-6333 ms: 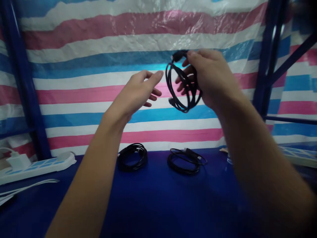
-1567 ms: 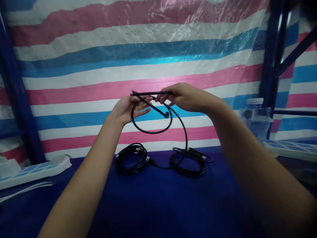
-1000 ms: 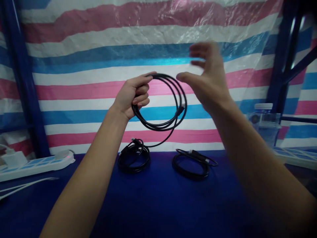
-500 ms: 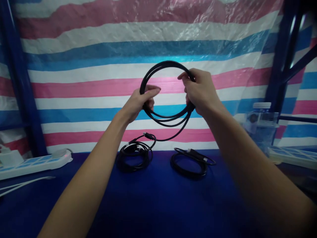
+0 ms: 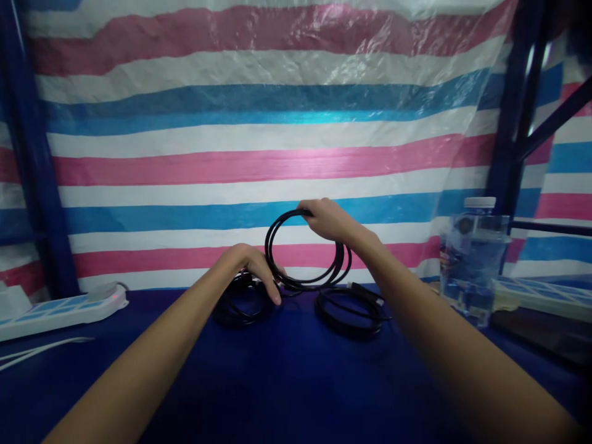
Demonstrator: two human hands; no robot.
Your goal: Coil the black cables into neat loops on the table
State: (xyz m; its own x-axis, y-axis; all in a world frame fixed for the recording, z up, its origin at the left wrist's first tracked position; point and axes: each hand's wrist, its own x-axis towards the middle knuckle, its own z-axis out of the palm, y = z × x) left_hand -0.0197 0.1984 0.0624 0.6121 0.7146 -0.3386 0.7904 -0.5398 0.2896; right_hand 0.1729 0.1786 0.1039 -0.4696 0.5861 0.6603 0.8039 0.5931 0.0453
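My right hand (image 5: pixel 326 219) is closed over the top of a coiled black cable (image 5: pixel 272 237), which hangs upright as a loop just above the table. Low at the left, my left hand (image 5: pixel 259 271) is bent down over another black cable coil (image 5: pixel 240 311) on the table. One of its digits points down, apart from the fingers partly hidden behind the held loop. I see nothing clearly gripped in it. A third black cable coil (image 5: pixel 349 320), with a connector on top, lies below the held loop.
On the left are a white power strip (image 5: pixel 69 314) and a white cable (image 5: pixel 50 348). At the right stand a clear water bottle (image 5: pixel 480 206), another power strip (image 5: pixel 546 299) and a dark flat object (image 5: pixel 541 333). A striped plastic sheet (image 5: pixel 208 166) hangs behind the blue tabletop (image 5: pixel 296 376).
My right hand has lowered the coil and shifted its grip to the top of the loop. My left hand has let go of the loop and moved down to the left coil.
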